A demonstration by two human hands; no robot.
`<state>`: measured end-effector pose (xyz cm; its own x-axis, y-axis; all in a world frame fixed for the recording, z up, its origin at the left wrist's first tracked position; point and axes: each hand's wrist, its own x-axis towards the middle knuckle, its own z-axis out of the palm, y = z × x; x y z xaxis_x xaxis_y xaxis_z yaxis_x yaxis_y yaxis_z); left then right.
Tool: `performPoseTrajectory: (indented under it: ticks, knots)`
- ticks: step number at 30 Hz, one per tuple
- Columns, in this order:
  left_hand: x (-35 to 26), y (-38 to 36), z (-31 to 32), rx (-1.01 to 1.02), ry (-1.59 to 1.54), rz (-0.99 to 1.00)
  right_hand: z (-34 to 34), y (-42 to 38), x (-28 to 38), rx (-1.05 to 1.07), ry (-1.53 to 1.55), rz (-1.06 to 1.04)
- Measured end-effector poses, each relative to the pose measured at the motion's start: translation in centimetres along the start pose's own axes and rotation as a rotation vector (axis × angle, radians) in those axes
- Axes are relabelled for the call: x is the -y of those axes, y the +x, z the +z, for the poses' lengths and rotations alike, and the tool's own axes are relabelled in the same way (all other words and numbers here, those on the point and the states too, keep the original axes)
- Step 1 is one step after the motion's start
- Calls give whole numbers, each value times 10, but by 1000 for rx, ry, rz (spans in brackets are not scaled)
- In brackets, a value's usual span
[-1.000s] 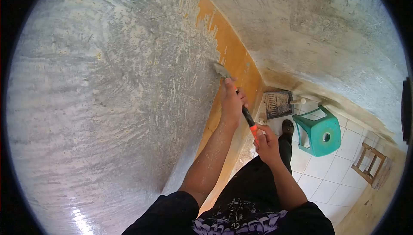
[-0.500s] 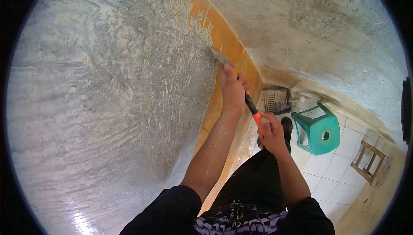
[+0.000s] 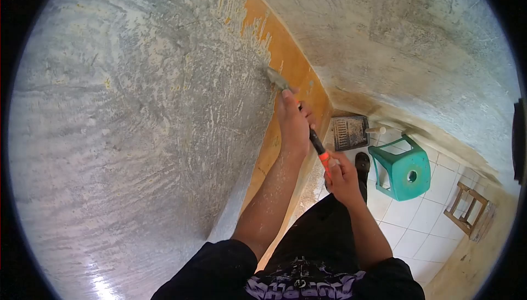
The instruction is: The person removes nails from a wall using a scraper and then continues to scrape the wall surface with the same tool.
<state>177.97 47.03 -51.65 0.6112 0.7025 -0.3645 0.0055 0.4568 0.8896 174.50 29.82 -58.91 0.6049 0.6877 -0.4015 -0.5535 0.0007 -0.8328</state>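
Both my hands are closed around one long-handled scraper [image 3: 278,78], whose handle is black and orange. My left hand [image 3: 293,124] grips it high up, just behind the metal blade. Lower down, my right hand [image 3: 342,180] is wrapped round the orange end of the handle. The blade lies at the wall [image 3: 164,107], where the rough grey-white coat meets a strip of smooth orange paint [image 3: 299,61]. Whitish specks cover my left forearm. The fingers partly hide the handle.
On the white tiled floor [image 3: 409,217] stand a green plastic stool [image 3: 414,175] and a small wooden stool [image 3: 467,209]. A dirty black paint tray [image 3: 350,133] lies in the corner beside a pale roller-like piece [image 3: 376,130]. A second wall [image 3: 406,42] rises at the right.
The scraper blade has slid slightly down along the edge of the orange strip. Both hands have shifted a little down and left with it, their grips unchanged.
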Motion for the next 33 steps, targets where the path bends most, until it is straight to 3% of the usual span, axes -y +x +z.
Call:
performPoseTrajectory:
  ticks: [4,12,15,16,20,23,27,33]
  knots:
    - [-6,-20,-14,-28,-29,-88,13,-23,-8,18,112,37]
    - [-5,-9,-5,-1,-87,-41,4,-10,5,-48,-20,-34]
    - [-5,-26,-13,-7,-71,-46,12,-26,-1,-6,88,49]
    - [-6,-32,-17,-12,-56,-47,10,-30,-9,68,157,142]
    - [7,-39,-34,101,-23,-121,17,-54,-40,498,1135,602]
    - [15,-22,-40,42,112,-138,33,-49,-54,695,1409,591]
    - [21,-13,-47,-27,283,-124,34,-40,-46,586,1160,623]
    - [23,16,-30,0,253,-53,31,-25,-4,479,1121,626]
